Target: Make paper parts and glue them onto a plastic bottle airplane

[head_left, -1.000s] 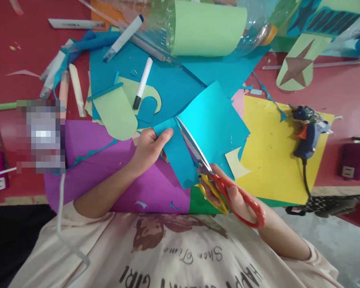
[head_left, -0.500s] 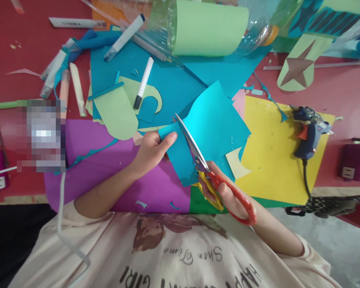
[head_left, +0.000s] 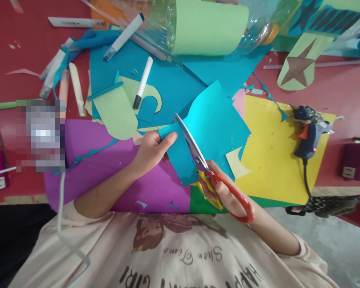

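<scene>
pinched in the left hand (head_left: 153, 150), the blue paper (head_left: 219, 124) met scissors (head_left: 198, 160) gripped by the right hand (head_left: 228, 196). it seemed light and bendy, probably best held by its edge.

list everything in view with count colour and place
Scissors: 1, red and yellow, in right grip
Held sheet: 1, bright blue, in left grip
Purple sheet: 1, purple, near left
Yellow sheet: 1, yellow, right
Flat blue paper: count unclear, blue, back
Glue gun: 1, dark blue, on yellow sheet
Orange-capped bottle: 1, clear, green wrap, back
Markers: several, mostly white, back left
Cutouts: several, light green, left centre
Brown star: 1, brown, back right
Scraps: many, mostly blue, scattered
Boxes: 2, purple, side edges
Pixelated object: 1, greyish, left
Table: 1, red, beneath
Shirt: 1, cream, bottom
Left grip: 1, bare, left centre
Right grip: 1, bare, right centre
</scene>
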Demonstrator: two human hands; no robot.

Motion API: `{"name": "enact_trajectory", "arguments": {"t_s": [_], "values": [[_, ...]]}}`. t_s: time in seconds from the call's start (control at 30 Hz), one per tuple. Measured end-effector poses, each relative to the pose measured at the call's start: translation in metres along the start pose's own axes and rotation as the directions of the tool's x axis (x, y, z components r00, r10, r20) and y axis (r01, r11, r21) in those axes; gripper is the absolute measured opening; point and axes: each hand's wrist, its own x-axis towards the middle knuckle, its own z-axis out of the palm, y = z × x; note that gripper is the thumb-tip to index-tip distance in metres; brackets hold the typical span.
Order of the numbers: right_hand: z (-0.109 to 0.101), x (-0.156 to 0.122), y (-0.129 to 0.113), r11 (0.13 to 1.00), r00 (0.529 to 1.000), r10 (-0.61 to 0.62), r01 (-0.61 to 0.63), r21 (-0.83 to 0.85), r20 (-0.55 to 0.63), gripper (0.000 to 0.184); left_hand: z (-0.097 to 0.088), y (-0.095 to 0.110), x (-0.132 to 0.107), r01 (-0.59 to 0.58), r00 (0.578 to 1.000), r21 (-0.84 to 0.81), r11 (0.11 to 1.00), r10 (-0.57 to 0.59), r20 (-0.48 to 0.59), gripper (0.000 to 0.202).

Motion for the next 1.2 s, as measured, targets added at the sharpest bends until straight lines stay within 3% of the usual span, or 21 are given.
{"name": "enact_trajectory", "arguments": {"t_s": [0.43, 0.67, 0.77, 0.83, 0.9, 0.97, 1.07, 1.2], "values": [[0.004, 0.006, 0.000, 0.993, 0.999, -0.005, 0.009, 0.118, -0.037, 0.050, 0.001, 0.000, 0.000, 0.003, 1.000, -0.007, 1.000, -0.003, 0.005, 0.047], [-0.001, 0.006, -0.005, 0.989, 0.999, -0.027, 0.033, 0.145, -0.040, 0.046, 0.000, -0.001, 0.001, 0.046, 0.997, -0.035, 0.998, -0.049, -0.068, 0.046], [-0.015, 0.000, -0.019, 0.998, 0.997, -0.036, 0.039, 0.039, -0.072, 0.042, -0.001, -0.003, 0.001, 0.099, 0.992, -0.049, 0.994, -0.103, -0.078, 0.047], [-0.028, -0.003, -0.032, 0.983, 0.983, -0.046, 0.013, -0.182, -0.177, 0.035, -0.003, -0.007, 0.002, 0.136, 0.985, -0.031, 0.990, -0.138, -0.098, 0.051], [-0.042, -0.003, -0.045, 0.868, 0.937, -0.079, -0.104, -0.486, -0.341, 0.036, -0.004, -0.010, 0.004, 0.141, 0.983, -0.003, 0.990, -0.140, -0.116, 0.053], [-0.056, 0.001, -0.055, 0.680, 0.861, -0.202, -0.221, -0.700, -0.468, 0.040, -0.006, -0.012, 0.005, 0.111, 0.987, 0.015, 0.994, -0.108, -0.117, 0.052], [-0.077, 0.013, -0.062, 0.437, 0.771, -0.392, -0.324, -0.839, -0.502, 0.035, -0.007, -0.014, 0.006, 0.086, 0.991, 0.008, 0.996, -0.084, -0.107, 0.048], [-0.100, 0.026, -0.057, 0.319, 0.769, -0.430, -0.362, -0.876, -0.474, 0.041, -0.007, -0.015, 0.006, 0.105, 0.991, -0.034, 0.994, -0.107, -0.084, 0.050]]}}
